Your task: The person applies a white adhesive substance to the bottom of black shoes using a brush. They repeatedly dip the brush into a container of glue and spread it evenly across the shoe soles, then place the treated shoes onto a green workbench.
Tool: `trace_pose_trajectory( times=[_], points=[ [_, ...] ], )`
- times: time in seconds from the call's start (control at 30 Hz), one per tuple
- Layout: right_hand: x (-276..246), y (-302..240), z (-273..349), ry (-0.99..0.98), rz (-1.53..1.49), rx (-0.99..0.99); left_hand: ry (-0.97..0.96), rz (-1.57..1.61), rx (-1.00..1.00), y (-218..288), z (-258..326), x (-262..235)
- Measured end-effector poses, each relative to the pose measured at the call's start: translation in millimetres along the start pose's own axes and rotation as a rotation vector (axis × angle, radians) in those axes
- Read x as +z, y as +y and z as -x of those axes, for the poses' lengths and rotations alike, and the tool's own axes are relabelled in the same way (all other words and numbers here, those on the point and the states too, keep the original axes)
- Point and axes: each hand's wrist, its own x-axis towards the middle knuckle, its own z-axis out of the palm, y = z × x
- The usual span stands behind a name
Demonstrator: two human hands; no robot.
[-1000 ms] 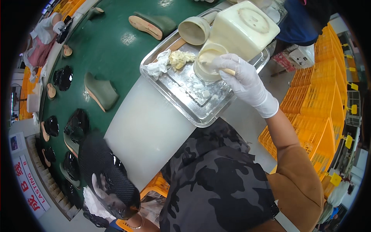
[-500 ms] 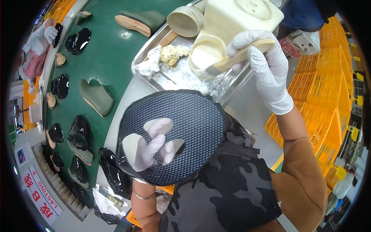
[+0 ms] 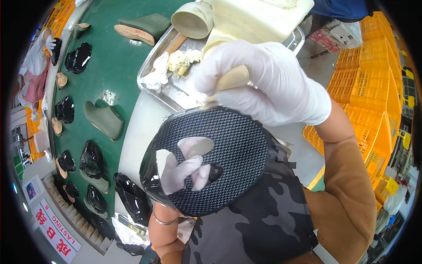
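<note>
My gloved left hand (image 3: 182, 173) is closed around a black shoe upper (image 3: 239, 158) with a woven-look texture and a glossy left edge. Its fingers show through the cut-out openings in the upper. In my gloved right hand (image 3: 272, 83) is a brush (image 3: 233, 78) with a flat wooden handle. The bristles are at the far edge of the upper, partly blurred; whether they touch it I cannot tell. Behind that hand a metal tray (image 3: 147, 72) carries a crumpled yellowish lump (image 3: 180, 62), and the cup of white liquid is mostly hidden.
A cream plastic container (image 3: 259, 20) and a beige cup (image 3: 192, 21) stand at the tray's far side. On the green belt (image 3: 112, 75) at left lie green shoe lasts (image 3: 104, 120) and several glossy black uppers (image 3: 91, 160). Orange crates (image 3: 365, 92) are stacked at right. A co-worker (image 3: 37, 66) is at far left.
My right hand has brought the brush from the cup of white liquid leftward and nearer, to the upper's far edge. My left hand with the upper has shifted slightly right in view.
</note>
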Motion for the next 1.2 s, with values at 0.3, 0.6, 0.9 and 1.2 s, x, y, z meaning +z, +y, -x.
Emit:
trace_pose_trajectory(
  times=[0.3, 0.6, 0.9, 1.2],
  points=[
    [6.0, -3.7, 6.7, 0.203, -0.216, 0.010, 0.191, -0.044, 0.173, -8.7, -3.2, 10.8],
    [4.6, 3.9, 30.2, 0.227, -0.102, 0.212, 0.197, 0.040, 0.255, -10.0, 13.1, 1.7],
    [23.0, 15.7, 36.3, 0.504, -0.223, 0.222, 0.307, 0.129, 0.526, -26.5, 10.8, 7.4],
    [23.1, 10.3, 17.2, 0.646, -0.293, 0.242, 0.094, 0.477, 0.580, -43.1, -3.3, 6.6]
  ],
)
